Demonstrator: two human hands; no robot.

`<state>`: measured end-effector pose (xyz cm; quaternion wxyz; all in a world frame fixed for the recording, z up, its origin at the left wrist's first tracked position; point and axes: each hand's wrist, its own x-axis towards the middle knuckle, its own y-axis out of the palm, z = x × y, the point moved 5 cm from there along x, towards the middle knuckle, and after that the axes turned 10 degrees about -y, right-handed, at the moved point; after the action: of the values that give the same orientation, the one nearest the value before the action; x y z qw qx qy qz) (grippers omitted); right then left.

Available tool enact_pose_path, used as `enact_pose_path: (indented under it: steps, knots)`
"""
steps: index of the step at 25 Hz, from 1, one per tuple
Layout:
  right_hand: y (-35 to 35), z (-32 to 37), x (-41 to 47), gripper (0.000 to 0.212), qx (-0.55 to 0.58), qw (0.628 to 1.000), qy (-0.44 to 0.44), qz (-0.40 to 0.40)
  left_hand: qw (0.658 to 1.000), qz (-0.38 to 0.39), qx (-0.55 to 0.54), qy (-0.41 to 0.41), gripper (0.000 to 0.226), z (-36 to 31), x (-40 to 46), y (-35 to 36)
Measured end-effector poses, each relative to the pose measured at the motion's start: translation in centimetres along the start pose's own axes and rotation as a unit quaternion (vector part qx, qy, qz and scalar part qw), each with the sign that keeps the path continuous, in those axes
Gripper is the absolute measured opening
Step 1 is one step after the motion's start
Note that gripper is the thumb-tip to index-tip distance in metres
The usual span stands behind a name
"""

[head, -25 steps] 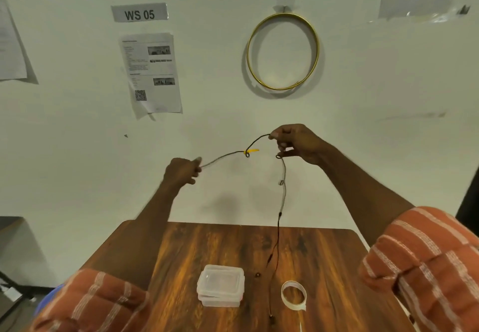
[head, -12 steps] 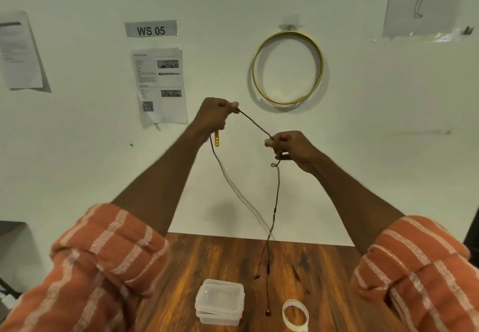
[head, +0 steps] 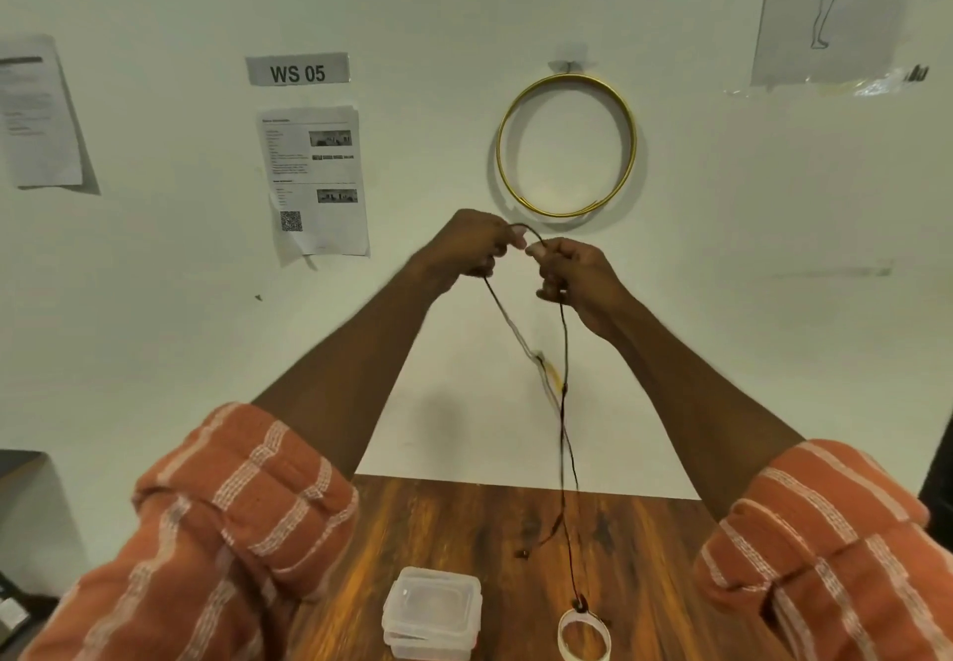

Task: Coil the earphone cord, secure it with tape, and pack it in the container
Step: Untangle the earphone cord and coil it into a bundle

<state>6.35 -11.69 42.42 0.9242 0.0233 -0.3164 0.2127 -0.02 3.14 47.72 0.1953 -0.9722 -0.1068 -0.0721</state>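
Observation:
Both hands are raised in front of the wall, almost touching. My left hand [head: 466, 248] and my right hand [head: 575, 273] each pinch the thin dark earphone cord [head: 564, 340], which arches in a short loop between them. Two strands hang down from the hands and meet near a small yellow piece partway down. The earbud ends dangle just above the wooden table [head: 644, 557]. A clear plastic container [head: 433, 611] with its lid on sits at the table's near edge. A roll of clear tape [head: 585, 634] lies to its right.
A gold hoop [head: 567, 145] hangs on the white wall behind the hands. Papers and a "WS 05" label [head: 298, 70] are stuck to the wall at the left. Orange striped sleeves fill the lower corners.
My left hand has dropped and come in beside the right hand, shortening the stretch of cord between them to a small loop. The hanging strands now fall closer together.

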Motion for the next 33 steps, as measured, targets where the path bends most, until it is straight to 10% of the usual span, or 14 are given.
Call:
enact_pose_path:
  steps: [23, 33]
  knots:
    - [-4.7, -20.8, -15.1, 0.03, -0.178, 0.95, 0.249, 0.067, 0.965, -0.148, -0.191, 0.102, 0.023, -7.0, -0.2, -10.7]
    - [-5.7, -21.8, -17.8, 0.038, -0.157, 0.947, 0.278, -0.04, 0.963, -0.148, -0.169, 0.148, 0.022, -8.5, -2.0, -10.8]
